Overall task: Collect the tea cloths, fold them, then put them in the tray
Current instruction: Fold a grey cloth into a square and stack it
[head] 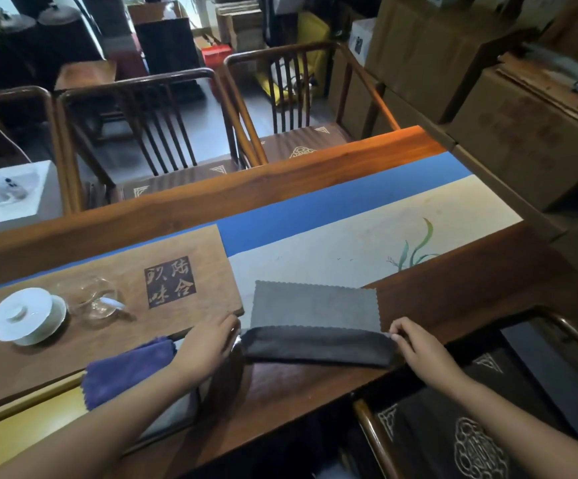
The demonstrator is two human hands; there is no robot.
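Observation:
A grey tea cloth [315,309] lies on the wooden table [298,385], its near edge lifted and folded up over itself. My left hand [208,344] pinches the cloth's left near corner. My right hand [415,344] pinches its right near corner. A purple tea cloth [128,369] lies crumpled to the left, partly under my left forearm. It rests on a tray [173,420] whose rim shows below my arm.
A wooden tea board [108,316] with carved characters holds a white lidded cup [26,314] and a glass pitcher [96,300]. A blue and cream runner [367,229] covers the table's far side. Chairs [163,133] stand behind it, another at the near right; cardboard boxes [522,143] to the right.

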